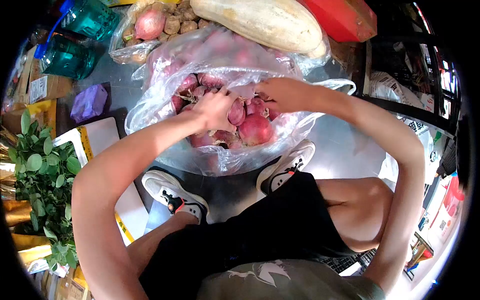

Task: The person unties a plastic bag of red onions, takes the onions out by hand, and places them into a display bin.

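Smooth grey floor [345, 145] spreads under the person's white sneakers [171, 189], which stand just short of a clear plastic bag [235, 164] of round red-purple onions [255, 131]. The left hand [214, 108] reaches in, fingers and thumb half curled about a small red onion [236, 112]; whether it grips cannot be told. The right hand [281, 95] bends inward at the bag's mouth, fingertips hidden, their opening and hold unclear. Bare floor borders the bag's right side; a long, pale-yellow gourd [260, 22] crowds its far edge.
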Demonstrator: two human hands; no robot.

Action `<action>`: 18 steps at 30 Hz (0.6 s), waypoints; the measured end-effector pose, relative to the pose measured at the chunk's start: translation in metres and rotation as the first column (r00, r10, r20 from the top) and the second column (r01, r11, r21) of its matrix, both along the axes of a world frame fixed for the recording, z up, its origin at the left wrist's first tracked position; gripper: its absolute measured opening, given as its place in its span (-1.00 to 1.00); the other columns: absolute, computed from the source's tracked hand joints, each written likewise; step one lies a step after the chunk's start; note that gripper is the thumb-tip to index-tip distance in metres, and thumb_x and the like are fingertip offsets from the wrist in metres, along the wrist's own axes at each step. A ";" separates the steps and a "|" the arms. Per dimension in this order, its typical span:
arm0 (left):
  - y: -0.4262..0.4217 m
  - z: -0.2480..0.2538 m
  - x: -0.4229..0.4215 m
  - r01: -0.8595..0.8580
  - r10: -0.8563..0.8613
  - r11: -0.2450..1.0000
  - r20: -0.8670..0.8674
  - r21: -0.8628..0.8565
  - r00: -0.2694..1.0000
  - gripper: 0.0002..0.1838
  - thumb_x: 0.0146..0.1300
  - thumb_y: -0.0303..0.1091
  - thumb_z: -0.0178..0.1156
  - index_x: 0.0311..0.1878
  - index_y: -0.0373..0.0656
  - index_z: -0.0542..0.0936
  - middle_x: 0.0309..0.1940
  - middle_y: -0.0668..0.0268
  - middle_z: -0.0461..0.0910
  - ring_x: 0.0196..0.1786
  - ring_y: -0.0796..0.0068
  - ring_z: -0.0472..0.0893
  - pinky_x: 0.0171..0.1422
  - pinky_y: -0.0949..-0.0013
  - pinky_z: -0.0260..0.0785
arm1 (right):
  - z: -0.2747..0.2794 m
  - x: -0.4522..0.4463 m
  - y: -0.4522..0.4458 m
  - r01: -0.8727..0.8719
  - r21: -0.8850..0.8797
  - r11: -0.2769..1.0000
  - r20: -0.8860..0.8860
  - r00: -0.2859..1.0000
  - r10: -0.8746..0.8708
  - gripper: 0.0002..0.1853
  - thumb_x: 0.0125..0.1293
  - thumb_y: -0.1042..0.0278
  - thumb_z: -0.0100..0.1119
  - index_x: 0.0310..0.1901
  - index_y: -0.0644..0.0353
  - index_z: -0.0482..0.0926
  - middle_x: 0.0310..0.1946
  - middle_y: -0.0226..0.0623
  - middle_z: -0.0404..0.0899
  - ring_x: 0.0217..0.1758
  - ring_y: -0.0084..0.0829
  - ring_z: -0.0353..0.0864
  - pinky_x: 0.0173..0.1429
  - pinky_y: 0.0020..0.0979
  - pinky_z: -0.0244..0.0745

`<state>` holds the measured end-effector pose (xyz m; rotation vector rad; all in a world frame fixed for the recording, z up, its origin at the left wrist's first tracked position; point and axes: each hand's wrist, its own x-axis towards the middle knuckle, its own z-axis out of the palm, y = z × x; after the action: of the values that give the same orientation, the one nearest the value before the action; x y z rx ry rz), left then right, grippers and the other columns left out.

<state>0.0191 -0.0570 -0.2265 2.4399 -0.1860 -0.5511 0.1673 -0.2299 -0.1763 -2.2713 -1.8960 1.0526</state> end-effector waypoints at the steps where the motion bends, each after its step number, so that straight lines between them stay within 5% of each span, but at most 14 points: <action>1: 0.003 0.002 0.002 0.023 -0.024 1.000 -0.042 -0.016 0.999 -0.21 -0.27 -0.04 0.47 0.06 -0.29 0.46 -0.05 -0.04 0.55 0.03 0.03 0.56 0.21 0.14 0.33 | -0.004 -0.006 -0.002 0.019 -0.051 0.998 -0.065 0.998 -0.023 -0.64 0.14 0.26 0.18 -0.08 0.27 0.45 -0.28 0.01 0.54 -0.23 -0.02 0.58 -0.13 -0.10 0.46; 3: 0.009 0.016 -0.010 -0.074 0.065 0.989 -0.071 -0.127 0.995 -0.24 -0.26 -0.05 0.47 0.03 -0.28 0.48 -0.09 -0.05 0.57 0.02 0.06 0.56 0.20 0.16 0.34 | -0.013 -0.020 -0.005 0.055 -0.197 0.979 -0.176 0.980 -0.091 -0.43 0.03 0.13 0.32 0.05 0.23 0.42 -0.22 0.02 0.53 -0.16 -0.03 0.57 -0.07 -0.15 0.46; 6: 0.018 0.036 -0.029 -0.153 0.115 0.955 -0.160 -0.253 0.980 -0.27 -0.24 -0.06 0.47 0.01 -0.27 0.49 -0.13 -0.01 0.58 0.00 0.14 0.58 0.17 0.24 0.34 | -0.022 -0.041 -0.017 0.061 -0.141 0.988 -0.269 0.958 -0.098 -0.21 -0.04 -0.02 0.34 0.16 0.31 0.33 -0.05 0.11 0.47 0.04 -0.02 0.49 0.10 -0.14 0.42; 8: 0.028 0.048 -0.049 -0.324 0.148 0.743 -0.328 -0.586 0.933 -0.29 -0.15 -0.05 0.44 0.05 -0.24 0.45 -0.05 0.06 0.52 0.07 0.22 0.52 0.21 0.26 0.30 | -0.050 -0.061 -0.027 0.104 -0.110 0.988 -0.288 0.948 -0.132 -0.19 -0.08 0.07 0.41 0.22 0.15 0.28 0.05 0.06 0.40 0.12 0.01 0.40 0.17 -0.09 0.35; 9: 0.035 0.060 -0.059 -0.357 0.133 0.711 -0.382 -0.606 0.914 -0.28 -0.02 -0.03 0.36 0.16 -0.21 0.38 0.05 0.12 0.44 0.15 0.28 0.44 0.27 0.28 0.22 | -0.055 -0.070 -0.028 0.036 -0.083 0.996 -0.204 0.978 -0.053 -0.18 -0.10 0.08 0.42 0.23 0.10 0.28 0.06 0.04 0.36 0.15 0.02 0.35 0.19 -0.03 0.30; 10: 0.039 0.057 -0.072 -0.559 0.017 0.482 -0.631 -0.674 0.776 -0.26 0.09 0.00 0.27 0.26 -0.21 0.29 0.14 0.12 0.38 0.21 0.28 0.40 0.33 0.23 0.19 | -0.048 -0.078 -0.021 -0.034 -0.063 0.997 -0.114 0.993 0.027 -0.17 -0.12 0.08 0.42 0.24 0.05 0.28 0.07 0.02 0.33 0.19 0.02 0.30 0.21 0.04 0.25; 12: 0.037 0.052 -0.092 -0.828 -0.162 0.117 -0.833 -0.548 0.528 -0.30 0.12 0.02 0.28 0.21 -0.20 0.33 0.06 0.11 0.46 0.12 0.32 0.49 0.21 0.24 0.36 | -0.038 -0.080 -0.013 -0.023 -0.205 0.978 -0.146 0.989 -0.007 -0.19 -0.15 0.09 0.43 0.23 -0.09 0.32 0.03 -0.01 0.30 0.21 0.02 0.22 0.25 0.11 0.15; 14: 0.036 0.045 -0.104 -0.872 -0.149 0.053 -0.867 -0.487 0.475 -0.29 0.16 0.08 0.22 0.24 -0.21 0.31 0.07 0.12 0.46 0.01 0.30 0.57 0.20 0.21 0.39 | -0.038 -0.074 -0.011 -0.055 -0.220 0.974 -0.216 0.976 0.006 -0.22 -0.17 0.13 0.43 0.19 -0.14 0.36 -0.03 -0.06 0.31 0.14 0.03 0.26 0.26 0.08 0.15; 16: 0.041 0.037 -0.110 -0.991 -0.257 -0.004 -0.957 -0.137 0.133 -0.33 0.19 0.12 0.17 0.17 -0.24 0.39 0.04 0.14 0.50 -0.06 0.32 0.60 0.21 0.23 0.39 | -0.041 -0.061 -0.015 -0.049 -0.153 0.987 -0.219 0.976 0.014 -0.24 -0.20 0.14 0.46 0.15 -0.06 0.40 -0.02 -0.08 0.36 0.11 0.00 0.33 0.24 -0.01 0.24; 17: 0.044 0.035 -0.108 -0.923 -0.213 0.105 -0.915 -0.369 0.341 -0.35 0.23 0.20 0.09 0.06 -0.26 0.49 -0.04 0.11 0.54 -0.01 0.32 0.58 0.22 0.27 0.37 | -0.038 -0.049 -0.014 0.018 -0.116 0.993 -0.366 0.929 -0.060 -0.26 -0.21 0.15 0.47 0.13 -0.02 0.43 -0.02 -0.09 0.40 0.09 -0.05 0.38 0.21 -0.09 0.28; 18: 0.043 0.032 -0.108 -0.925 -0.212 0.101 -0.916 -0.366 0.340 -0.35 0.23 0.20 0.09 0.06 -0.26 0.49 -0.04 0.11 0.54 -0.01 0.32 0.58 0.22 0.27 0.37 | -0.030 -0.041 -0.011 0.089 -0.093 0.992 -0.509 0.852 -0.125 -0.27 -0.22 0.16 0.48 0.10 0.03 0.45 -0.02 -0.10 0.44 0.07 -0.09 0.43 0.19 -0.17 0.32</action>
<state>-0.0886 -0.0135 -0.1949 0.5543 0.5906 -0.8984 0.1259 -0.2412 -0.2067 -1.8313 -1.5149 1.5318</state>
